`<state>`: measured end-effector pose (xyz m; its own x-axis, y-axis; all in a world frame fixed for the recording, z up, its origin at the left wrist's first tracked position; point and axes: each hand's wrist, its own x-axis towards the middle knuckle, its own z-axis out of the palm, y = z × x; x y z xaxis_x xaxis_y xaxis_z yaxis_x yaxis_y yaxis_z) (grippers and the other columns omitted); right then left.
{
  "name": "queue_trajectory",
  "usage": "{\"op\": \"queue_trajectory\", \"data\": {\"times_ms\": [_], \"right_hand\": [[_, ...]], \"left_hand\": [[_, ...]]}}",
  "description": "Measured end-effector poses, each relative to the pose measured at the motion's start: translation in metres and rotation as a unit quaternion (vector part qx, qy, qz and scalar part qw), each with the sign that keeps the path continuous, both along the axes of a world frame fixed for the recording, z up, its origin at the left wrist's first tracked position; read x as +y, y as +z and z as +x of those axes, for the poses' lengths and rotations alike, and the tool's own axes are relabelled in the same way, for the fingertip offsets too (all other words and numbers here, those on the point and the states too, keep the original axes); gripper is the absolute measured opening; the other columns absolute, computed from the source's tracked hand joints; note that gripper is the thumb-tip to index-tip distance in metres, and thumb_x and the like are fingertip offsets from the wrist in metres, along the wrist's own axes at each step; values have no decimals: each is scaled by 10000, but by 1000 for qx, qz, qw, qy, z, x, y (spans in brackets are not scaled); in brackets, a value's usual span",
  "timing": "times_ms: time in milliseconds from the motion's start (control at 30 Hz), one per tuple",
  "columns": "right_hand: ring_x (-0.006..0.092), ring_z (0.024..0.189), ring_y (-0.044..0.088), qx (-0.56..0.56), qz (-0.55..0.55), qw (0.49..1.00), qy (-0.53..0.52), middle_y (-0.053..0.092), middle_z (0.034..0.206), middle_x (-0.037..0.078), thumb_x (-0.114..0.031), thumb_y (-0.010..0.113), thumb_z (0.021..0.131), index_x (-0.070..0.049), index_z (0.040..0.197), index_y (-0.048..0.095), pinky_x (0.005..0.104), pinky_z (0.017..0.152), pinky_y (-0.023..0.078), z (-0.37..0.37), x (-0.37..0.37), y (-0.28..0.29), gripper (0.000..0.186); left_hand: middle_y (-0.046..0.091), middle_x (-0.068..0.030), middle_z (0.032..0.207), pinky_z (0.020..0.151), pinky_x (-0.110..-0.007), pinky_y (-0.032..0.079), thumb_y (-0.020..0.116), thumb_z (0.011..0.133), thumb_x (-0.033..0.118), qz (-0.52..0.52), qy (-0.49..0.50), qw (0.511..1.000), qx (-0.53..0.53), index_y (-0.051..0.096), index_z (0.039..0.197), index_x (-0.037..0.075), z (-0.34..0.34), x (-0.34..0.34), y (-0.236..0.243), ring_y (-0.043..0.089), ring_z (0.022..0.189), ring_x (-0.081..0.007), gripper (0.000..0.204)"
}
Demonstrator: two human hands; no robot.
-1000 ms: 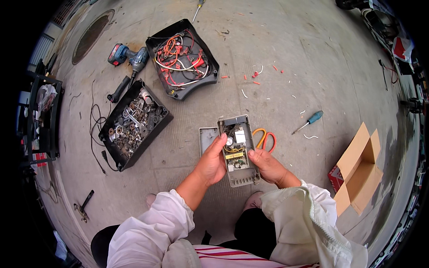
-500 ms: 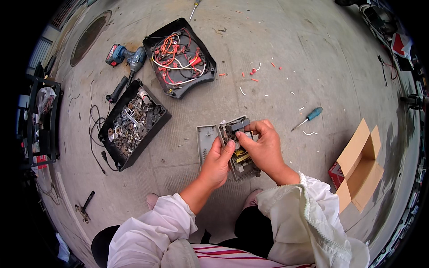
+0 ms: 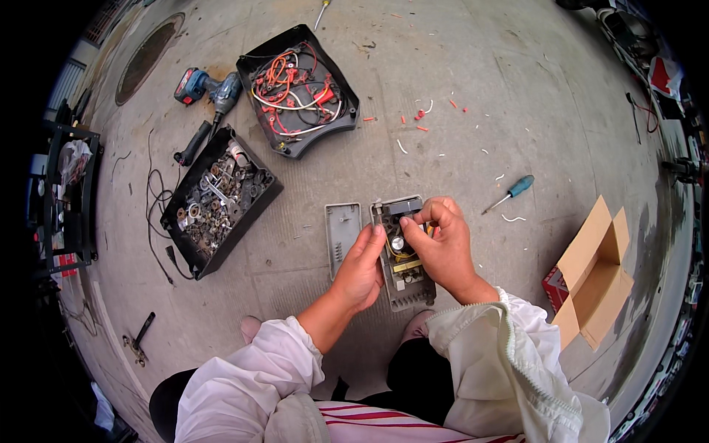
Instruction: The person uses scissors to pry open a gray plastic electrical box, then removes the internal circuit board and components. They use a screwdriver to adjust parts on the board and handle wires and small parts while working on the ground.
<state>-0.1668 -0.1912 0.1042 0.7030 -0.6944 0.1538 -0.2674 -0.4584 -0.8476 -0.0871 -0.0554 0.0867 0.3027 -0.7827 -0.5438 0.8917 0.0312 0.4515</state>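
Observation:
An opened grey plastic housing (image 3: 407, 291) with a circuit board, a yellow transformer and small components is held over the floor. My left hand (image 3: 357, 269) grips its left side, thumb along the edge. My right hand (image 3: 448, 249) is closed at its upper end, thumb and forefinger on a dark grey block (image 3: 399, 207) inside the housing; the other fingertips are hidden. A separate grey cover (image 3: 340, 236) lies on the concrete just left of the housing.
Black trays of wires (image 3: 301, 137) and metal parts (image 3: 233, 232) lie ahead-left, with a cordless power tool (image 3: 225, 92). A screwdriver (image 3: 521, 185) and an open cardboard box (image 3: 583, 258) are at the right. A dark cart (image 3: 90, 192) stands far left.
My right hand has moved up from the housing's lower right side onto the dark block at its top. The housing tilted, then straightened, shifting slightly right, away from the cover.

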Motion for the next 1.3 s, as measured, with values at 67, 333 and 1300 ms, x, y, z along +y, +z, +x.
{"op": "queue_trajectory", "data": {"times_ms": [67, 333, 1300], "right_hand": [[239, 706, 567, 12, 12, 1000, 17, 601, 789, 100, -156, 791, 782, -22, 751, 640, 356, 621, 445, 0, -1, 5, 204], [158, 607, 558, 61, 170, 983, 31, 571, 641, 58, -116, 719, 866, -15, 840, 669, 306, 574, 462, -7, -13, 17, 116], [218, 1010, 600, -67, 57, 990, 107, 599, 1099, 105, 34, 756, 754, -51, 923, 713, 322, 861, 488, -9, -32, 14, 195]], "left_hand": [[591, -45, 1232, 949, -380, 539, 389, 1083, 365, 3, -9, 1000, -8, 457, 1348, 100, 1, 1, -4, 616, 1117, -165, 380], [644, -37, 1097, 808, -292, 568, 486, 1055, 371, 59, -35, 997, -23, 537, 1262, 45, 13, -1, -6, 654, 953, -110, 389], [602, -90, 1230, 918, -327, 526, 707, 929, 222, 35, -83, 992, -93, 368, 1439, 23, 22, 1, 11, 615, 1093, -159, 644]]}}
